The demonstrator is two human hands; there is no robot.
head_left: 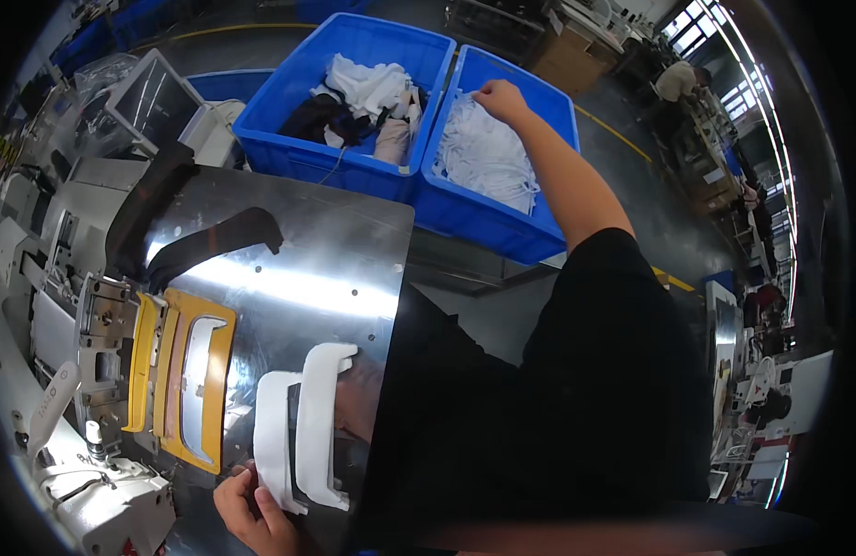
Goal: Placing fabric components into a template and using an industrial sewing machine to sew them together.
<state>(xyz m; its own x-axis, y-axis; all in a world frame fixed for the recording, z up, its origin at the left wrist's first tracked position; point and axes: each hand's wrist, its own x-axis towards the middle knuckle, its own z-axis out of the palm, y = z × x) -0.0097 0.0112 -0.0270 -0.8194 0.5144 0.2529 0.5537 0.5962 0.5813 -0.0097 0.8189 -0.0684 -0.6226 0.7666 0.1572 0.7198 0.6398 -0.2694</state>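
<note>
Ideally the right hand [500, 97], fingers pinched together on white fabric pieces [484, 153] in the upper-centre blue bin [502, 227], lifts just one, while the left hand [252, 510] clamps the white panels [303, 426] at lower left.

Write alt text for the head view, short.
Seen from above, a person's right hand reaches into a blue bin of white fabric pieces while the left hand holds white fabric pieces on a shiny metal sewing-machine table beside a yellow template.
</note>
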